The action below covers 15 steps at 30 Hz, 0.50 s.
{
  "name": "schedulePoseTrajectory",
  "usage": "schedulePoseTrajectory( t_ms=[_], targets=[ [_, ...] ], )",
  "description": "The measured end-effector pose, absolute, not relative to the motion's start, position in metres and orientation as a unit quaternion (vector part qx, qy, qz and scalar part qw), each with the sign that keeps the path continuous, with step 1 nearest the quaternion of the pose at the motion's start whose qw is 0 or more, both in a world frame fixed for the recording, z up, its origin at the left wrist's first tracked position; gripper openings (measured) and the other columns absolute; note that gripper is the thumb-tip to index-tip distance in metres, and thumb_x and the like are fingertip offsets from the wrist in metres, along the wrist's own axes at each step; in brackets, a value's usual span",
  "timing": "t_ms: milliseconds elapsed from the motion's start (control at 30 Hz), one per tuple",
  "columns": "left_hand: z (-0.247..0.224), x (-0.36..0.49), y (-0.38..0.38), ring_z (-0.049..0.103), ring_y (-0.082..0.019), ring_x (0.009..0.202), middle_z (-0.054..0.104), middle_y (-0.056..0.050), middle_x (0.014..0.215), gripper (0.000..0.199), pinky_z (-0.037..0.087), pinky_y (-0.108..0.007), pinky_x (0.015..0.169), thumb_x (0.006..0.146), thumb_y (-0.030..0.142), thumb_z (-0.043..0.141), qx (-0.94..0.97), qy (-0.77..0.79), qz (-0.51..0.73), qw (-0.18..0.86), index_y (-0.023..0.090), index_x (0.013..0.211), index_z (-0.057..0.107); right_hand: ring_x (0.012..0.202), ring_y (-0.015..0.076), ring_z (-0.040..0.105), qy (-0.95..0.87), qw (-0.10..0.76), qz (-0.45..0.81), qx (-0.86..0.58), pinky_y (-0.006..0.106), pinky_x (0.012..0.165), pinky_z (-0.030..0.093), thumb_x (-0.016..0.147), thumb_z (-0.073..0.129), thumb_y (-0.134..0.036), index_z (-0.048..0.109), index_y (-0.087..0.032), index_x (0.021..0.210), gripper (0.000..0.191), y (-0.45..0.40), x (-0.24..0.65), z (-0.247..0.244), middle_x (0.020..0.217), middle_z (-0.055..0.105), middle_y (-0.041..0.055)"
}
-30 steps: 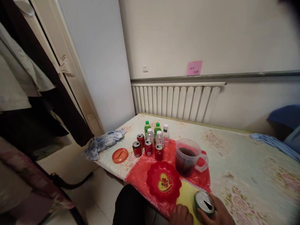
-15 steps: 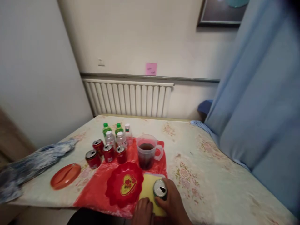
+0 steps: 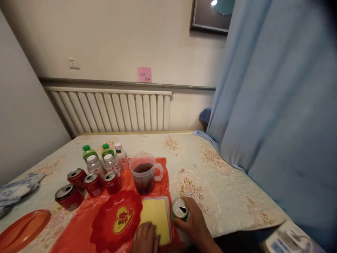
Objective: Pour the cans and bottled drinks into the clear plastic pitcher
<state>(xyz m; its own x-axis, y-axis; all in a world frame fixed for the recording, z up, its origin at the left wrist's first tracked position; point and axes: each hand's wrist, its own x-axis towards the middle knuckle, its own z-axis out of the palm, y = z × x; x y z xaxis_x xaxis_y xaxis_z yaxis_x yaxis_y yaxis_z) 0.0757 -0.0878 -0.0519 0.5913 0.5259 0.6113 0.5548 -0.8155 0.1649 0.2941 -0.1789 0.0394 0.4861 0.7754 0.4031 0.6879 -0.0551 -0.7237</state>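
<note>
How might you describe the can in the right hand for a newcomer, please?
On the flowered tablecloth, find the yellow pad beside the red scalloped plate. Just right of the pad, the right hand grips a can; it is green-sided, unlike the four red cans.

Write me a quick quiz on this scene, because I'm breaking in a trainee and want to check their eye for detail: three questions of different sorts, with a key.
1. Multiple choice: What does the right hand hold?
a) a bottle
b) a green can
c) a cloth
2. True or false: The jug has its handle on the right side of the picture's view of it.
3. Count: How many red cans are in view?

Key:
1. b
2. True
3. Four
</note>
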Motion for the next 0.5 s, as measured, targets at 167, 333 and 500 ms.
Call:
schedulePoseTrajectory(
  t_ms=[167,333,500],
  targets=[
    [-0.040,0.105,-0.073,0.063,-0.027,0.113,0.069,-0.012,0.120,0.028,0.055,-0.042,0.094,0.095,0.027,0.047,-0.884,-0.297,-0.359,0.050,0.020,0.119,0.061,0.108,0.0329,0.066,-0.465,0.468,-0.018,-0.751,0.047,0.098,0.053,0.060,0.075,-0.026,0.065,-0.017,0.115,0.057,-0.185,0.339,0.026,0.114,0.072,0.0133],
    [-0.048,0.130,-0.056,0.062,-0.029,0.118,0.068,-0.013,0.127,0.038,0.053,-0.047,0.099,0.090,0.024,0.051,-0.900,-0.298,-0.310,0.074,0.016,0.126,0.060,0.107,0.0323,0.067,-0.435,0.465,-0.055,-0.769,0.047,0.096,0.054,0.067,0.072,-0.035,0.065,-0.015,0.114,0.052,-0.183,0.380,0.021,0.112,0.072,0.0148],
    [-0.053,0.135,-0.052,0.062,-0.028,0.120,0.069,-0.011,0.127,0.036,0.051,-0.046,0.102,0.089,0.024,0.053,-0.903,-0.320,-0.274,0.089,0.017,0.123,0.062,0.106,0.0329,0.066,-0.405,0.461,-0.068,-0.787,0.047,0.096,0.052,0.067,0.071,-0.040,0.064,-0.013,0.113,0.053,-0.172,0.414,0.018,0.111,0.071,0.0170]
  ],
)
